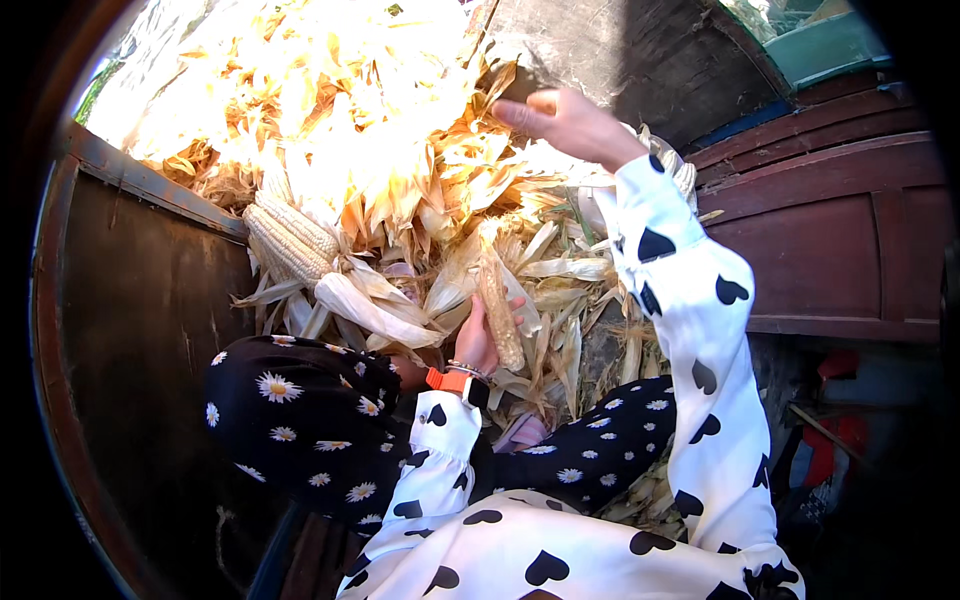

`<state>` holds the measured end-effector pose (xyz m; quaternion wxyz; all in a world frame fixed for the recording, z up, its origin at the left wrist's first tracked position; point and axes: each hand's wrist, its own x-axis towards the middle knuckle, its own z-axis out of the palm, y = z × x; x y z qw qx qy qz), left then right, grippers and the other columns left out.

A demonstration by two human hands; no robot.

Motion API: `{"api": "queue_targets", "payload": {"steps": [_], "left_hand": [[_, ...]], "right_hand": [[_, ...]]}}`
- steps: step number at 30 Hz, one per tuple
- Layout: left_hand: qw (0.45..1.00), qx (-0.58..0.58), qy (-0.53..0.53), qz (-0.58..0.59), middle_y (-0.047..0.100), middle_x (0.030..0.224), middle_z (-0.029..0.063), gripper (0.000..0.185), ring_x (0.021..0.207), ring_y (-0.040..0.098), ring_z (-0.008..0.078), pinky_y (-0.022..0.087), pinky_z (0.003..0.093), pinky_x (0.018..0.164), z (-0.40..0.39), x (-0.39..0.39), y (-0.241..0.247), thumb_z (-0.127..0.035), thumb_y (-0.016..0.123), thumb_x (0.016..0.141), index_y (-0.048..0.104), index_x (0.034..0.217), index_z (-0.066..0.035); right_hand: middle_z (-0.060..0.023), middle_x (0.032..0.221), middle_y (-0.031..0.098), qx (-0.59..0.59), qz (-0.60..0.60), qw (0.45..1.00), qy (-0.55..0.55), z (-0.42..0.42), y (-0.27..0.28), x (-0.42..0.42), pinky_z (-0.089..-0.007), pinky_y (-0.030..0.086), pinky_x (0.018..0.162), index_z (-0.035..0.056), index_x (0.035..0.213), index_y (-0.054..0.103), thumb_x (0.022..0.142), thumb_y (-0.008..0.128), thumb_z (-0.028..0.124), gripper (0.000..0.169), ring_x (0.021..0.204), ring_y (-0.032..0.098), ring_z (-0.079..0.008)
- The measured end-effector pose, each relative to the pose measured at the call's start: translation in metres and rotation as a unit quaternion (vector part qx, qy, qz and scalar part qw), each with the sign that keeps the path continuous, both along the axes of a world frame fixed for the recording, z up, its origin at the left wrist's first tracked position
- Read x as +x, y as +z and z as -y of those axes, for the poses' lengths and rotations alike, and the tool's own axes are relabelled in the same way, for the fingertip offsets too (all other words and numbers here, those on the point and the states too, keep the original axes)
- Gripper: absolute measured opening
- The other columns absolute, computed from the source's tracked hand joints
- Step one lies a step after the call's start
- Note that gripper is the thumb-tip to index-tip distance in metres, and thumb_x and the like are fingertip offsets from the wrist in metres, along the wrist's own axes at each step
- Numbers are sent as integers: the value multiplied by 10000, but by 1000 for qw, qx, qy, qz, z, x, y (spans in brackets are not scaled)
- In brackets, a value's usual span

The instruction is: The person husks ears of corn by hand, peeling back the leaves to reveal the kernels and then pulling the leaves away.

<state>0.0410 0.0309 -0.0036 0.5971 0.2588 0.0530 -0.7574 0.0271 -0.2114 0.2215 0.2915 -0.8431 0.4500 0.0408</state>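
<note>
My left hand [478, 334] is wrapped around a thin corn ear [497, 304] that has its husk peeled off the face turned toward me. Dry silk hangs about the far end of this ear, and pale husk leaves spread out beside it. Raised to the upper right, my right hand [566, 124] is above the husk pile with thumb and fingers apart. Nothing shows in its grasp, though it is slightly blurred. To the left of my left hand lie peeled ears of white corn [292, 236], with their husks [375, 311] folded back.
A heap of dry corn husks [420, 172] spreads ahead, partly washed out by sunlight. A dark wooden panel [150, 277] stands on the left, and a reddish-brown wooden panel [817, 240] on the right. More corn [684, 180] lies beyond my right sleeve. My bent knees flank the work area.
</note>
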Motion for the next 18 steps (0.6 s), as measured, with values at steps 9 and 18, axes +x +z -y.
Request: {"api": "queue_targets", "payload": {"steps": [9,18], "left_hand": [[980,-3,-70,188,572,1034,105,758,865,561,166,435,289,799,5,-15,-17,-611,166,877,466,1174,19],[988,-47,-147,-30,491,1209,119,913,1111,476,234,381,355,925,6,-15,20,-731,149,780,345,1277,8]], "right_hand": [[-75,786,620,234,253,913,-217,-153,-176,-88,-269,442,654,-48,894,609,839,580,351,404,730,542,-101],[-178,777,600,-72,282,920,-261,-168,-192,-94,-369,446,634,-50,793,575,887,476,242,322,708,585,-320]]}}
